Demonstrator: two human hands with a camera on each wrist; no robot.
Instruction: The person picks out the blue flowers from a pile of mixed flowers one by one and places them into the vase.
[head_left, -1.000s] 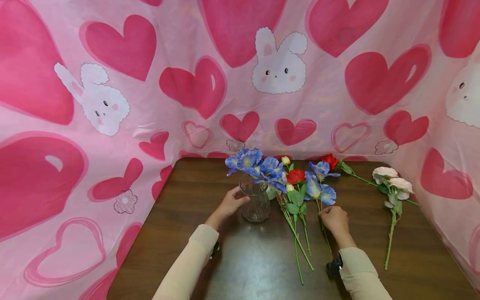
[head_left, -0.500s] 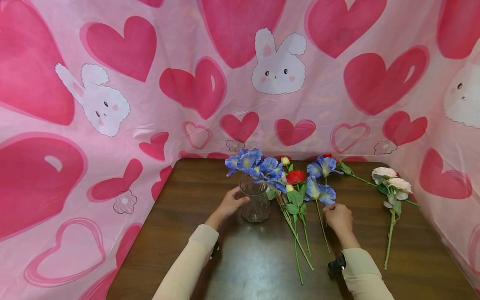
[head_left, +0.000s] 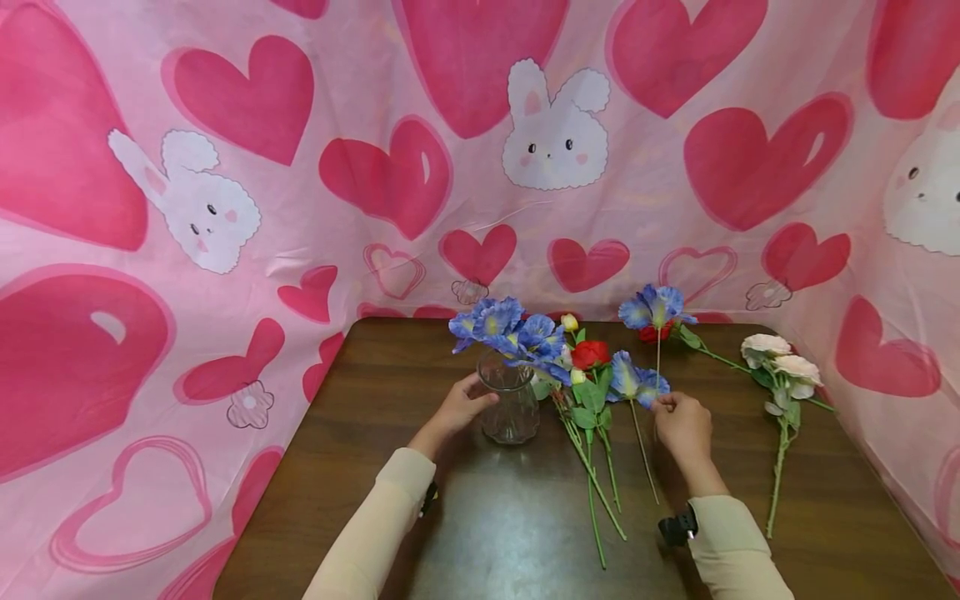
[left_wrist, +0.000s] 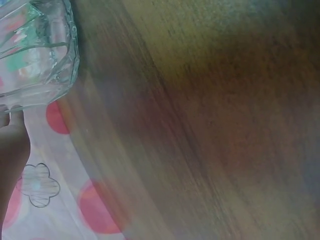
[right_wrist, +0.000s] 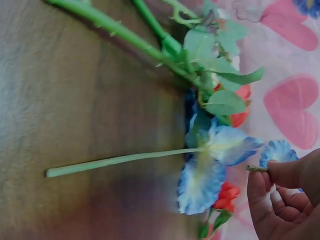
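Right hand [head_left: 686, 427] pinches a blue flower [head_left: 652, 307]; left hand [head_left: 459, 408], partly hidden, seemingly grips a vase [head_left: 517, 417]. A red rose [head_left: 590, 354] lies between.

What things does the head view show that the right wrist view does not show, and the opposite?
Only the head view shows the left hand holding the vase, and the pale roses.

Only the right wrist view shows the bottom tip of the held blue flower, and thorns on a green stem.

Both show the right hand pinching that flower, another blue flower on the table, and red roses.
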